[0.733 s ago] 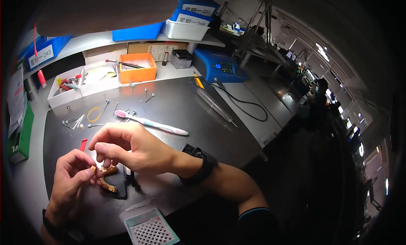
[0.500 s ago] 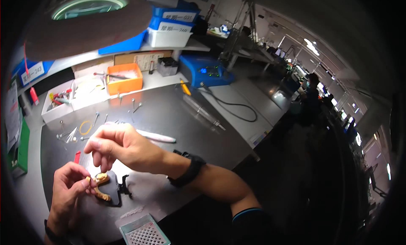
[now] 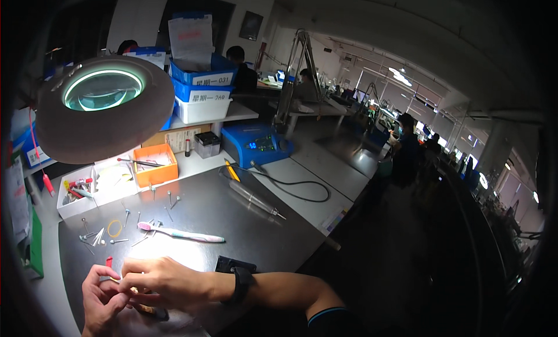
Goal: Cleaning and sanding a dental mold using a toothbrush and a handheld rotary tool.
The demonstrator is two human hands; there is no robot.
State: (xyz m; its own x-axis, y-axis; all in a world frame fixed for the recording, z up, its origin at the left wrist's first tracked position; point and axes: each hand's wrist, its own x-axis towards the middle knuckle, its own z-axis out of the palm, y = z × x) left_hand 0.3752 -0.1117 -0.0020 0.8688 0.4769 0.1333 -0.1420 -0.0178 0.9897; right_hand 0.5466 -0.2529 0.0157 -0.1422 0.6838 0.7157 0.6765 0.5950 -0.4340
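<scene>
My left hand (image 3: 100,299) is closed, its thumb and fingers pinched near the bench's front left. My right hand (image 3: 165,282) reaches across from the right, its curled fingertips meeting those of the left. Half a second ago a small tan tooth-like piece showed in the left pinch; now the fingers largely cover it. Under the hands part of a tan dental model (image 3: 152,310) shows, mostly hidden. A small red stick-like thing (image 3: 109,261) lies just beyond the left fingers. Farther off rests a white-and-pink toothbrush (image 3: 183,233).
Several pins or burs (image 3: 119,240) and a yellow rubber band (image 3: 114,228) lie at left. A handpiece (image 3: 256,200) lies near a blue control unit (image 3: 256,145). An orange bin (image 3: 156,175) stands behind. The magnifier lamp (image 3: 49,127) overhangs the left; a black bracket-like part (image 3: 235,264) lies by my right wrist.
The view has tilted up, so the bench sits lower in the picture. My right hand has come down from above the dental model to meet my left fingertips.
</scene>
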